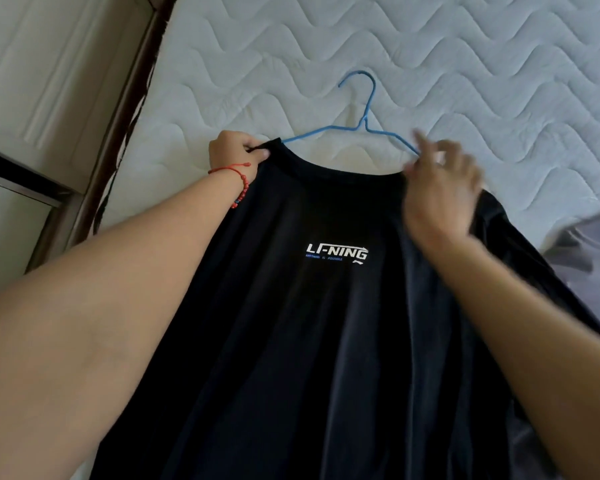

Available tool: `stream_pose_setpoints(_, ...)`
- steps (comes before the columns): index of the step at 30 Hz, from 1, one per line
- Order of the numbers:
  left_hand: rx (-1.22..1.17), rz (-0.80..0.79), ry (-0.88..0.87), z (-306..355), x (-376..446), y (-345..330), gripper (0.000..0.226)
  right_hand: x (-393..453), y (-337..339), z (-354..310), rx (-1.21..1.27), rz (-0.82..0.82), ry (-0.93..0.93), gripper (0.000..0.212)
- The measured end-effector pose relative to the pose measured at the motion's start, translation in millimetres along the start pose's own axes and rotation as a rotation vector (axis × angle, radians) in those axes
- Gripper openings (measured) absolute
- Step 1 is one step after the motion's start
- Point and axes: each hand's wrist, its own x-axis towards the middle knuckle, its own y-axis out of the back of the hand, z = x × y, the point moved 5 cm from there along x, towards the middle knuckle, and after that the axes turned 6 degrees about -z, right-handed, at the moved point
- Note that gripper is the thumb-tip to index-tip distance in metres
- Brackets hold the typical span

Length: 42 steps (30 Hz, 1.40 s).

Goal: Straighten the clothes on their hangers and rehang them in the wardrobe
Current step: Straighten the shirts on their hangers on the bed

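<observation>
The black shirt (326,306) lies on the mattress (465,64), blue hanger (364,123) at its far collar. Left hand (232,152) pinches the collar; right hand (440,181) is blurred — grip unclear. Best seat both shoulders evenly — collar centred under the hook.

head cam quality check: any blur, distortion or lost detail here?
Head view: right hand is motion-blurred, left hand sharp; wide-angle bends the bed frame; soft, dim light, no glare; black T-shirt folds nearly lost in shadow, though its logo reads clearly.
</observation>
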Motion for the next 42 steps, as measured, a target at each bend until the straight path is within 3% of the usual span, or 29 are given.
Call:
stream_pose_setpoints(3, -0.010, -0.023, 0.020, -0.1, -0.1, 2.4, 0.029, -64.4, -34.9, -64.0, 0.087, -0.106, 0.248, 0.052)
stream_pose_setpoints(6, -0.040, -0.093, -0.019, -2.9, -1.7, 10.1, 0.031, -86.7, -73.5, -66.0, 0.019, -0.295, 0.198, 0.057)
stream_pose_setpoints(9, -0.071, -0.170, -0.055, -17.4, -3.4, 26.6, 0.035, -82.1, -79.0, -59.8, -0.028, -0.227, 0.191, 0.058)
stream_pose_setpoints(15, -0.083, -0.112, 0.049, -90.7, -20.3, 84.1, 0.019, -82.4, -81.7, -62.6, -0.049, -0.240, 0.167, 0.059)
stream_pose_setpoints(20, -0.002, -0.255, 0.157, -123.9, -52.7, 103.6, 0.005, -81.1, -81.1, -63.1, -0.056, -0.219, 0.152, 0.058)
stream_pose_setpoints(23, 0.012, -0.285, 0.187, -122.3, -69.3, 92.1, 0.020, -80.8, -81.1, -63.9, -0.069, -0.194, 0.155, 0.058)
stream_pose_setpoints(27, 0.060, -0.177, 0.177, -118.5, -79.3, 75.6, 0.021, -79.7, -82.2, -64.1, -0.068, -0.161, 0.159, 0.057)
stream_pose_setpoints(29, -0.027, -0.078, 0.193, -120.7, -78.9, 79.3, 0.023, -79.4, -82.6, -64.0, -0.067, -0.160, 0.157, 0.058)
stream_pose_setpoints(35, -0.229, 0.519, 0.308, -149.3, -64.1, 161.7, 0.033, -80.5, -84.0, -63.4, -0.061, -0.146, 0.160, 0.059)
stream_pose_setpoints(37, -0.265, 0.517, 0.366, -158.5, -63.1, 167.6, 0.037, -81.0, -83.6, -63.5, -0.056, -0.140, 0.161, 0.059)
stream_pose_setpoints(42, -0.223, 0.197, 0.573, -196.0, -77.0, 139.5, 0.058, -81.1, -83.2, -64.4, -0.053, -0.141, 0.154, 0.060)
